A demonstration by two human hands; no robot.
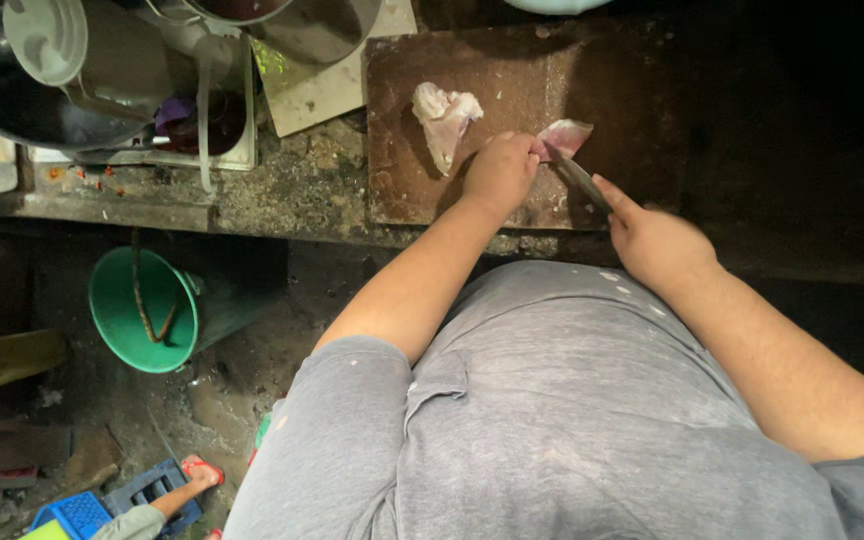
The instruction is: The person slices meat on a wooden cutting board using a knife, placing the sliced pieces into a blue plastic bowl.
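We see the left hand [499,172] curled into a loose fist on a dark wooden cutting board [492,70], its fingertips pinching the near edge of a pinkish slab of raw meat [564,135] that lies at about three o'clock from the knuckles. The right hand [652,240] sits at four o'clock from that meat, clenched around the handle of a knife [580,180], forefinger stretched along the spine, with the blade running up toward eleven o'clock until its tip meets the meat just beside the left fingers. A second, paler lump of meat [444,118] rests on the board at eleven o'clock from the left hand, apart from the piece under the knife. At nine o'clock from the board, across a grimy counter [297,190], we find a stack of metal pots [72,80] and a pale square slab [322,85]. Below the counter, at seven o'clock, a green bucket [142,310] stands on the floor with a stick leaning inside. Near the bottom edge another person's foot [192,487] shows beside a blue crate [77,513].
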